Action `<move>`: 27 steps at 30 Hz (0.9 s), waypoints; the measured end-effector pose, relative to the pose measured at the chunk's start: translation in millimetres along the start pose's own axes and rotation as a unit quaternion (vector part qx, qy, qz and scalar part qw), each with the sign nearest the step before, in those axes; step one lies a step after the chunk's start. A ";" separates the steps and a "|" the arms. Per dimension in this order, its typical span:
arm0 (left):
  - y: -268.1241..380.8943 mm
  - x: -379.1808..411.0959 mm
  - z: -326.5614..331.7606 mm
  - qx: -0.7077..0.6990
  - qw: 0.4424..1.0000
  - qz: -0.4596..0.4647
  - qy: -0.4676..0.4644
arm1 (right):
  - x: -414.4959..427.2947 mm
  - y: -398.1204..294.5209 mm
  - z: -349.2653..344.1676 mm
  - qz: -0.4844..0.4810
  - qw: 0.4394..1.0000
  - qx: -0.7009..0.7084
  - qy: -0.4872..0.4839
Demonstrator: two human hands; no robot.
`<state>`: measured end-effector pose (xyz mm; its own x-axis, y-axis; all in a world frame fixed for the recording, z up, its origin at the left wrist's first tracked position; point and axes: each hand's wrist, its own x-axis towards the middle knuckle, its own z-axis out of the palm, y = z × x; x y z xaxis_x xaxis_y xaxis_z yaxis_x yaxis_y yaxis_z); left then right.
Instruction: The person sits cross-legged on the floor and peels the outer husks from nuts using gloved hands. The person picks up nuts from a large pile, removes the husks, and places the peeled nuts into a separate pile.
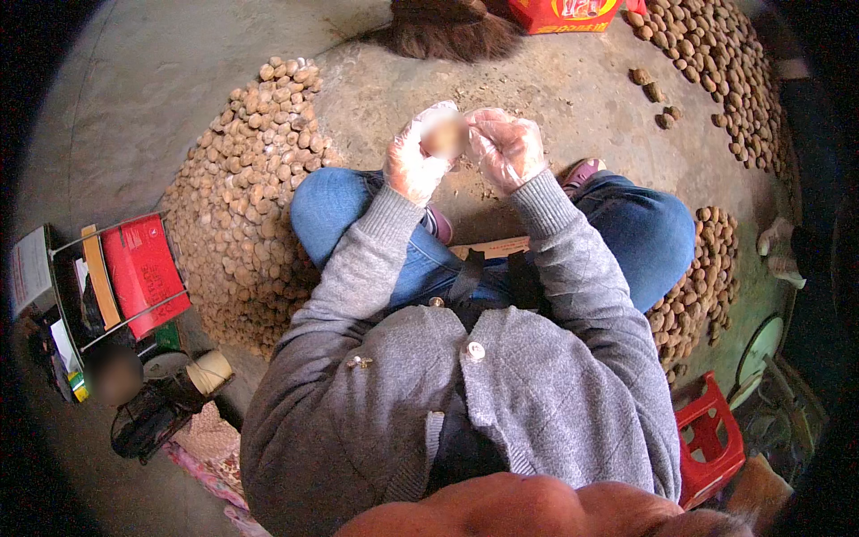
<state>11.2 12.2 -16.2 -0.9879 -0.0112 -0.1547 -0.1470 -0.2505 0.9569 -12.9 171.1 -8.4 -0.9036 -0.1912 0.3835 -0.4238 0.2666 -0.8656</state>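
Observation:
Thin clear plastic gloves cover both hands. My left hand (417, 161) is closed around a pale, roundish piece (444, 134) that is blurred, so its kind cannot be told. Right beside it, my right hand (507, 148) has its fingers curled, with the fingertips at the piece's right edge; whether they pinch anything is hidden. Small brown crumbs (480, 184) lie on the concrete floor beneath the hands. To the left is a large heap of light tan, roundish lumps (248, 201), looking like tubers or corms. Several darker brown lumps (641, 76) lie at the upper right.
Darker lumps form piles at the upper right (725, 67) and by my right knee (698, 282). A broom head (449, 33) and a red box (570, 17) stand ahead. A red plastic stool (711, 436) is at lower right, a wire rack with a red folder (144, 275) at left.

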 end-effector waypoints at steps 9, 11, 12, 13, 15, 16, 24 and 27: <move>-10.9 3.7 -6.6 0.220 0.958 0.181 0.003 | 6.3 -2.0 -10.8 -0.075 0.993 -0.040 -0.084; -4.8 -0.1 -1.4 0.258 0.945 0.198 0.018 | 5.8 -6.3 -10.1 -0.065 0.989 -0.090 -0.096; -0.2 -1.0 1.1 0.303 0.928 0.214 0.028 | 4.4 -6.6 -8.3 -0.062 0.989 -0.100 -0.089; 4.7 -1.6 3.5 0.346 0.909 0.230 0.038 | 2.3 -5.9 -5.4 -0.059 0.989 -0.109 -0.081; 5.5 -1.5 3.7 0.388 0.885 0.252 0.051 | 0.0 -5.9 -1.8 -0.058 0.990 -0.112 -0.061; 2.2 -0.5 1.6 0.387 0.883 0.260 0.054 | -0.6 -6.5 -0.5 -0.061 0.991 -0.106 -0.048; -2.8 1.2 4.6 0.066 0.989 0.116 0.070 | 0.0 4.9 -5.2 0.027 0.998 0.049 0.028; 2.9 8.2 0.5 -0.306 0.946 -0.069 0.085 | 4.0 17.5 -8.2 -0.016 0.999 -0.047 0.021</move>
<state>2.7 11.9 -14.6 -0.9316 -0.0807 -0.3545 -0.1658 -0.7734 0.6118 -24.4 182.7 -19.3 -0.8903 -0.1627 0.4254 -0.4552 0.3485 -0.8194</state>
